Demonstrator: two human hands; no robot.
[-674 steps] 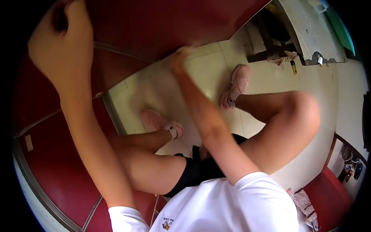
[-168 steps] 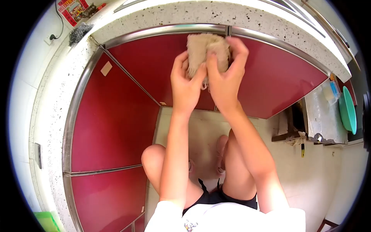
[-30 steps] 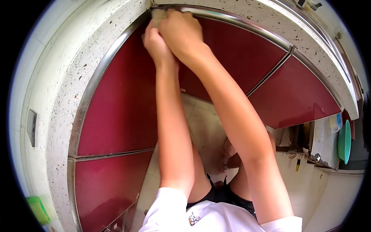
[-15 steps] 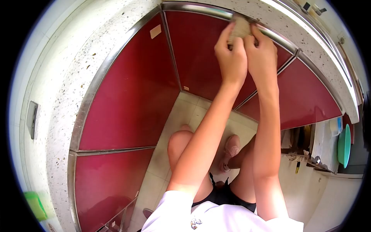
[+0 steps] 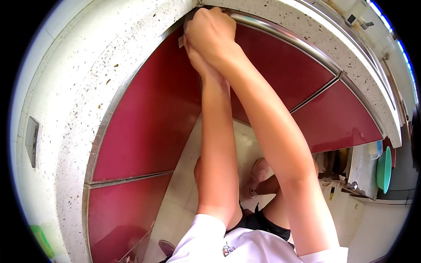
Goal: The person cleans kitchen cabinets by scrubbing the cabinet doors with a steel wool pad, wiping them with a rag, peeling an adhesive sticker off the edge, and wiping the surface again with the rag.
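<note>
Both my hands are together at the inner corner where the red cabinet fronts meet, just under the countertop edge. My right hand [image 5: 211, 31] is closed and lies over my left hand [image 5: 196, 60], covering most of its fingers. The beige-grey cloth that showed between them half a second ago is now almost wholly hidden behind the fingers. Beside my right hand runs the shiny metal strip [image 5: 280, 33] along the top of the red cabinet door [image 5: 280, 65]. To the left, another red door [image 5: 149, 118] comes close to my left hand.
A speckled stone countertop [image 5: 83, 96] curves above the cabinets. A grey socket strip [image 5: 32, 141] is at far left and a green item [image 5: 41, 240] at lower left. On the right, a turquoise basin [image 5: 384, 170] stands near an open cupboard space [image 5: 335, 164].
Both hands have moved left along the metal strip to the corner. My right hand now crosses over the left, and the cloth has gone out of sight behind them.
</note>
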